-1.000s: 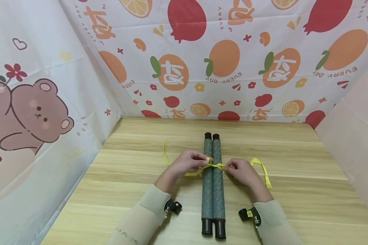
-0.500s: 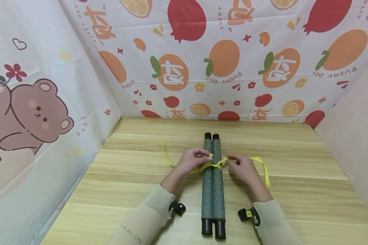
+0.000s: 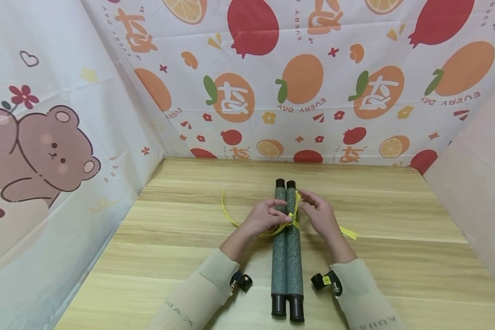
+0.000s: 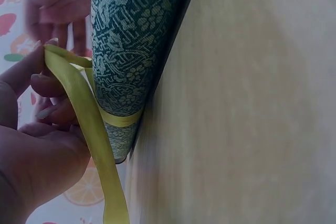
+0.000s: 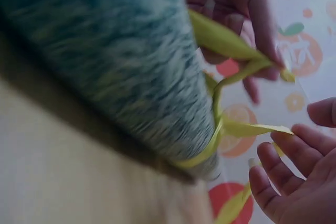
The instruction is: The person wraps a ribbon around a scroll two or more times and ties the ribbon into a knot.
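Looping yellow ribbon [image 4: 90,116], seemingly satiny

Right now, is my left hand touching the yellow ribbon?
Touching: the left wrist view shows the left hand pinching the yellow ribbon where it folds over.

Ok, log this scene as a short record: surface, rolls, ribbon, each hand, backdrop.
surface: wood-grain table
rolls: two, patterned green, dark-ended, lying side by side
ribbon: yellow, wrapped around the rolls, trailing to both sides
left hand: pinches the ribbon above the rolls
right hand: ribbon at its fingertips; whether it grips is unclear
backdrop: white, printed with fruit
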`<state>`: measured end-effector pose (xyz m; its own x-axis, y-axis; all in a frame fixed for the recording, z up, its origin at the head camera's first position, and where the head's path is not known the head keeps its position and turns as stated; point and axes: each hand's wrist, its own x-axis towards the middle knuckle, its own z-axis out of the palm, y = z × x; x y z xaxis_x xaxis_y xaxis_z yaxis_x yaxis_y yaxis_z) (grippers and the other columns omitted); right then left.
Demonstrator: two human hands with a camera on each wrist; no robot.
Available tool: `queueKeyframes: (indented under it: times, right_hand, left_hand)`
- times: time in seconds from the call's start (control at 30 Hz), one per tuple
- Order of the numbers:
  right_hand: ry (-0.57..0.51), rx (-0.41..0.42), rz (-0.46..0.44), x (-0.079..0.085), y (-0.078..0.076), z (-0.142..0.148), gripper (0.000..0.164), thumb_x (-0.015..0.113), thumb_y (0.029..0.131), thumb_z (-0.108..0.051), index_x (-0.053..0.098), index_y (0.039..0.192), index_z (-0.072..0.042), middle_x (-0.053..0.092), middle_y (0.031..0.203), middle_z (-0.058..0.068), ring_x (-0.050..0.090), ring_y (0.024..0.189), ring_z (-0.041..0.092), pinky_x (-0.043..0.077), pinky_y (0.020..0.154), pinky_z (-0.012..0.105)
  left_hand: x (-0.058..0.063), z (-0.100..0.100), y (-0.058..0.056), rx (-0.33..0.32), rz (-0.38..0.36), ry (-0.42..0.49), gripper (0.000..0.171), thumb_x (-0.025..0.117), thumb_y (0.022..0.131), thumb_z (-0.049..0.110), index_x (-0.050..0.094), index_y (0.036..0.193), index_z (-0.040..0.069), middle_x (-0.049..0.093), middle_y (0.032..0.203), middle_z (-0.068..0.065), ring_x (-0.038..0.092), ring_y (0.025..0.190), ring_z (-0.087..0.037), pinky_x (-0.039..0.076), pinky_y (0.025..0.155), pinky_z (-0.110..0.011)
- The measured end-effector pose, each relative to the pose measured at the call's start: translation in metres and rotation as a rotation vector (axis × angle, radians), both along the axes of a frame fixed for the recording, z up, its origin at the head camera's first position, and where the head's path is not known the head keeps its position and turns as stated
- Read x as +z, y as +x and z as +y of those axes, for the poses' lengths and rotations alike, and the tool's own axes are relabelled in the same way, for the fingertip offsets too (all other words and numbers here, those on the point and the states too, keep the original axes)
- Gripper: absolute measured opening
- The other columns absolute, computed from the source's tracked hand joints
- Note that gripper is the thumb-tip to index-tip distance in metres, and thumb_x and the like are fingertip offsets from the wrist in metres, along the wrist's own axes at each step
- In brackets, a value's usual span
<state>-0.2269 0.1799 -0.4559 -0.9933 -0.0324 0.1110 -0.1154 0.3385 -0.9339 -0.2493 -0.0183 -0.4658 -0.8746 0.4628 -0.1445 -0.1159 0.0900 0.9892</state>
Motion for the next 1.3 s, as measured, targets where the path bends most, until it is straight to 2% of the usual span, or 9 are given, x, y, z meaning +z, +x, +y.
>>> queueKeyframes:
  times: [0.2, 0.3, 0.43, 0.53, 0.67, 0.77, 0.93, 1.17, 1.3]
  right_hand:
    - [0.147, 0.171, 0.078, 0.024, -0.003, -0.023, 0.041, 0.045, 0.103, -0.045, 0.058, 0.138, -0.025, 0.054, 0.143, 0.004, 0.048, 0.133, 0.027, 0.041, 0.105, 0.056]
    - [0.253, 0.277, 0.162, 0.034, -0.002, -0.035, 0.042, 0.040, 0.104, -0.047, 0.057, 0.138, -0.027, 0.056, 0.141, 0.003, 0.051, 0.129, 0.025, 0.044, 0.102, 0.053]
    - [0.316, 0.389, 0.241, 0.042, -0.001, -0.045, 0.042, 0.037, 0.106, -0.041, 0.058, 0.138, -0.023, 0.059, 0.136, 0.002, 0.053, 0.127, 0.024, 0.043, 0.104, 0.050]
    - [0.314, 0.359, 0.242, 0.039, 0.000, -0.044, 0.042, 0.037, 0.107, -0.040, 0.059, 0.136, -0.021, 0.061, 0.134, 0.003, 0.055, 0.125, 0.024, 0.045, 0.103, 0.049]
    - [0.301, 0.233, 0.216, 0.029, 0.001, -0.035, 0.039, 0.043, 0.105, -0.042, 0.063, 0.130, -0.019, 0.065, 0.128, 0.003, 0.062, 0.112, 0.022, 0.052, 0.090, 0.046]
    - [0.276, 0.180, 0.196, 0.023, 0.002, -0.030, 0.030, 0.051, 0.103, -0.037, 0.068, 0.116, -0.017, 0.069, 0.113, 0.002, 0.063, 0.097, 0.020, 0.054, 0.077, 0.040]
    - [0.273, 0.166, 0.164, 0.020, 0.002, -0.029, 0.019, 0.059, 0.099, -0.031, 0.071, 0.095, -0.018, 0.068, 0.095, -0.001, 0.062, 0.088, 0.017, 0.052, 0.072, 0.035]
    - [0.333, 0.203, 0.112, 0.023, -0.002, -0.039, 0.036, 0.054, 0.099, -0.046, 0.071, 0.114, -0.017, 0.067, 0.113, 0.002, 0.062, 0.103, 0.020, 0.053, 0.086, 0.042]
    - [0.316, 0.188, 0.043, 0.018, -0.001, -0.037, 0.040, 0.056, 0.098, -0.049, 0.066, 0.119, -0.017, 0.066, 0.108, 0.003, 0.061, 0.094, 0.019, 0.053, 0.075, 0.036]
  left_hand:
    - [-0.003, 0.000, 0.001, -0.050, 0.008, -0.020, 0.045, 0.076, 0.085, 0.012, 0.060, 0.126, 0.004, 0.075, 0.080, -0.001, 0.054, 0.056, -0.006, 0.035, 0.050, -0.022]
    - [-0.004, 0.000, 0.001, -0.058, 0.074, -0.036, 0.030, 0.076, 0.085, 0.012, 0.066, 0.111, 0.002, 0.069, 0.069, 0.005, 0.052, 0.056, -0.007, 0.038, 0.052, -0.023]
    - [-0.006, 0.001, 0.000, -0.050, 0.166, -0.017, 0.029, 0.076, 0.085, 0.011, 0.069, 0.112, 0.004, 0.068, 0.082, 0.005, 0.059, 0.071, -0.008, 0.051, 0.065, -0.024]
    - [-0.007, 0.001, 0.001, -0.051, 0.144, 0.037, 0.035, 0.076, 0.084, 0.007, 0.065, 0.118, 0.007, 0.071, 0.095, 0.002, 0.063, 0.079, -0.010, 0.054, 0.071, -0.026]
    - [-0.005, -0.002, 0.002, -0.036, 0.075, 0.072, 0.018, 0.075, 0.084, 0.005, 0.063, 0.097, 0.006, 0.066, 0.077, 0.001, 0.055, 0.061, -0.009, 0.047, 0.057, -0.024]
    - [-0.003, -0.004, 0.002, -0.018, 0.050, 0.072, 0.016, 0.076, 0.084, 0.004, 0.060, 0.082, 0.008, 0.060, 0.066, 0.004, 0.044, 0.050, -0.008, 0.037, 0.049, -0.023]
    - [-0.001, -0.005, 0.002, 0.000, 0.048, 0.051, 0.014, 0.078, 0.082, 0.005, 0.063, 0.083, 0.006, 0.060, 0.065, 0.004, 0.042, 0.050, -0.008, 0.035, 0.048, -0.023]
    - [0.001, -0.004, 0.004, 0.019, 0.081, -0.019, 0.028, 0.076, 0.082, 0.004, 0.066, 0.106, -0.003, 0.064, 0.067, 0.004, 0.053, 0.058, -0.008, 0.044, 0.055, -0.023]
    - [0.000, -0.006, 0.004, 0.026, 0.080, -0.027, 0.021, 0.075, 0.084, 0.008, 0.068, 0.102, 0.001, 0.064, 0.065, 0.004, 0.052, 0.055, -0.009, 0.044, 0.053, -0.024]
